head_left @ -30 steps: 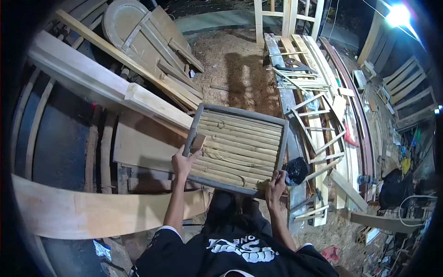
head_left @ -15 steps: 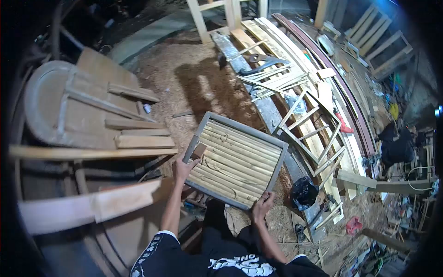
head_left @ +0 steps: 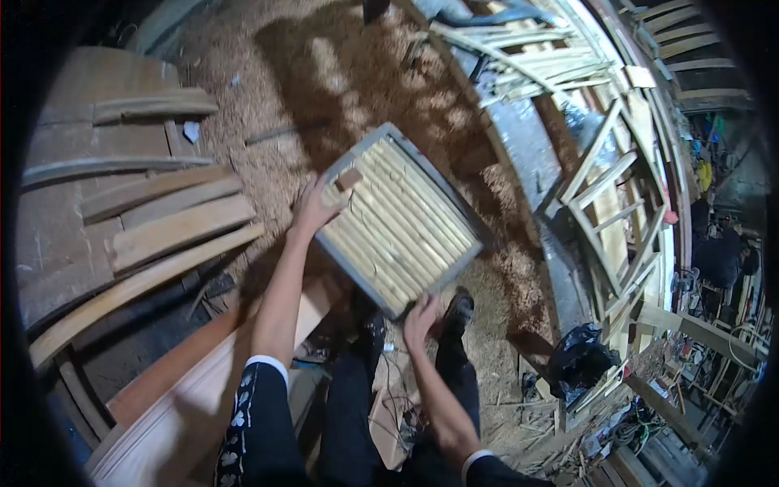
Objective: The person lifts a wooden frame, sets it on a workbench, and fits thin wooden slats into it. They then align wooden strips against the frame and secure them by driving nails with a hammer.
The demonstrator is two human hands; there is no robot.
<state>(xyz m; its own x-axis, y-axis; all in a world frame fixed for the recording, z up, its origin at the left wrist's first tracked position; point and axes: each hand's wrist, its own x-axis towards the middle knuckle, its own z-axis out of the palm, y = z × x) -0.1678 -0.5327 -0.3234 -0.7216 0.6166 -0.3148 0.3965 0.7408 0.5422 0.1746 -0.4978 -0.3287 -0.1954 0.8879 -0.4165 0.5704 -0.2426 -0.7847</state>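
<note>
A framed slatted panel [head_left: 403,213], with pale ribbed slats inside a grey wooden border, is held tilted in front of me above the floor. My left hand [head_left: 315,209] grips its left edge, the thumb reaching over the slats. Just beyond that thumb, a small brown block [head_left: 349,179] rests against the panel face. At the lower corner, my right hand [head_left: 422,318] holds the border, its fingers partly hidden behind it. Thin dark curls or marks show on the slats.
Curved wooden pieces [head_left: 182,223] lie on boards at the left. A long plank bench [head_left: 560,268] on the right carries thin sticks and a light wooden frame [head_left: 621,207]. A black plastic bag [head_left: 580,357] sits by its near end. Shavings cover the floor [head_left: 365,73].
The panel has turned clockwise and looks more steeply tilted, with both hands still on it. My view has shifted, bringing my legs and a shoe into sight below.
</note>
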